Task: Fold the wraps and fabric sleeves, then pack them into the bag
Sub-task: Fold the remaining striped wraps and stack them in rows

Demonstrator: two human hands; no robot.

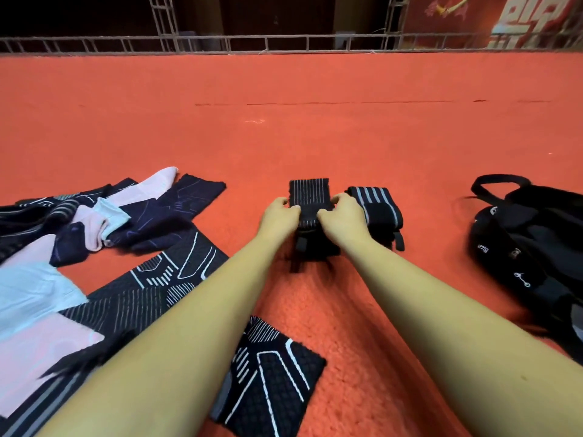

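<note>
Nearest, a folded sleeve (268, 373) is lying flat on the floor (315, 121) between the two forearms, black with white line markings. Left of it a long sleeve (151, 279) is stretching out unfolded. Beyond that a pile (94, 216) of dark, pink and pale blue sleeves is sprawling loose at the left edge.

Farther out, in the middle, both hands are working on a wrap (309, 192). The left hand (277, 216) and right hand (342, 214) are each curling their fingers onto its near part from either side, gripping the black striped band. Its far end is showing flat beyond the knuckles, and dark straps are trailing out near the wrists.

Just right of the right hand a second wrap (377, 209) is sitting bundled. The bag (530, 247) is slumping at the right edge, well apart from the wraps; I cannot tell whether its mouth is open.

The step in hand is probably folding this wrap. The next move is likely calling for doubling the band over evenly, tucking the loose straps in so they are not dangling, and setting it beside the second wrap. The sleeves on the left are waiting, so packing looks some way off.
</note>
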